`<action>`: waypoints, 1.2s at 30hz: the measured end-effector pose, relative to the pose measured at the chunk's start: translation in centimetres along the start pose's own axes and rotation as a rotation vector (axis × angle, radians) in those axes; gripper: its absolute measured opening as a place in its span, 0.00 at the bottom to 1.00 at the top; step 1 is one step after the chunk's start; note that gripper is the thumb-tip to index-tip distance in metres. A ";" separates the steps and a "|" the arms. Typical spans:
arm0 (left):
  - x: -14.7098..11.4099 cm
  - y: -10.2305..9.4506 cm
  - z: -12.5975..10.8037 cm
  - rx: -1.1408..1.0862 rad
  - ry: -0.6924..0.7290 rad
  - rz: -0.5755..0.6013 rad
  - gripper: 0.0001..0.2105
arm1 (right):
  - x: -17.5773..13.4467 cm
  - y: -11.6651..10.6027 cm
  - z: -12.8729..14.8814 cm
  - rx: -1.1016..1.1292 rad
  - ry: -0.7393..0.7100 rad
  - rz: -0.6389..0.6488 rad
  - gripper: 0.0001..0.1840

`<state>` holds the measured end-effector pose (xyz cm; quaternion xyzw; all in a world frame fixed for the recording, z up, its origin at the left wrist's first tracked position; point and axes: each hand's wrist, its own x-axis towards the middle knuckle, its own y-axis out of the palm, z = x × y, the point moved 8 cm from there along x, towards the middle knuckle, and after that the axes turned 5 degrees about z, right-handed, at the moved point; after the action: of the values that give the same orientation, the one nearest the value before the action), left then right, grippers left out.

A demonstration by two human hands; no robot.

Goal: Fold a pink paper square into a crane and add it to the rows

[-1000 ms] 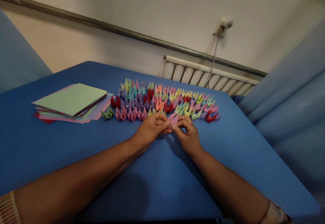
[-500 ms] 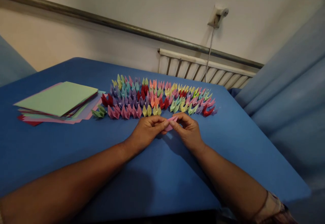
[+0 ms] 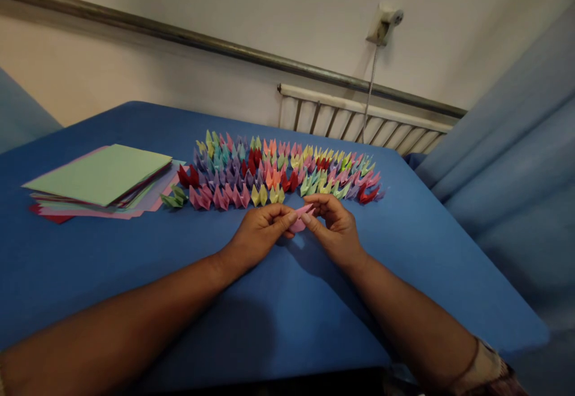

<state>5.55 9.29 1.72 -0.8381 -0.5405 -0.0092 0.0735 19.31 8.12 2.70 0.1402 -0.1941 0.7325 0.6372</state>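
Two hands [image 3: 258, 228], one pink paper piece [image 3: 298, 223] and dozens of folded figures [image 3: 273, 177] are shown mid-frame; one paper stack [image 3: 101, 174] is seen left.

Dim, diffuse light, apparently from above, on a blue, flat-topped table [image 3: 440, 246]. Broad dark shadow covers part of its near side; a fainter one lies on it below the bare right hand [image 3: 335, 228]. Beyond it, the smooth pale wall [image 3: 269, 12] is unevenly shaded. Wide-angle distortion stretches the table's near right corner; fine detail is soft.
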 end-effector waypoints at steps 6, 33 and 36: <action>0.0 0.0 0.5 0.115 0.015 0.031 0.14 | 0.1 -0.6 0.1 -0.054 -0.028 -0.014 0.05; -0.2 0.4 0.4 0.010 0.009 0.089 0.14 | 0.3 -0.1 -1.2 0.092 0.153 0.064 0.08; -0.1 0.5 0.7 0.001 0.001 0.111 0.14 | 0.5 0.0 -1.2 0.089 0.161 0.098 0.11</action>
<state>5.91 9.06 0.94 -0.8669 -0.4929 -0.0052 0.0743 19.25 9.10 1.90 0.0993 -0.1159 0.7797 0.6073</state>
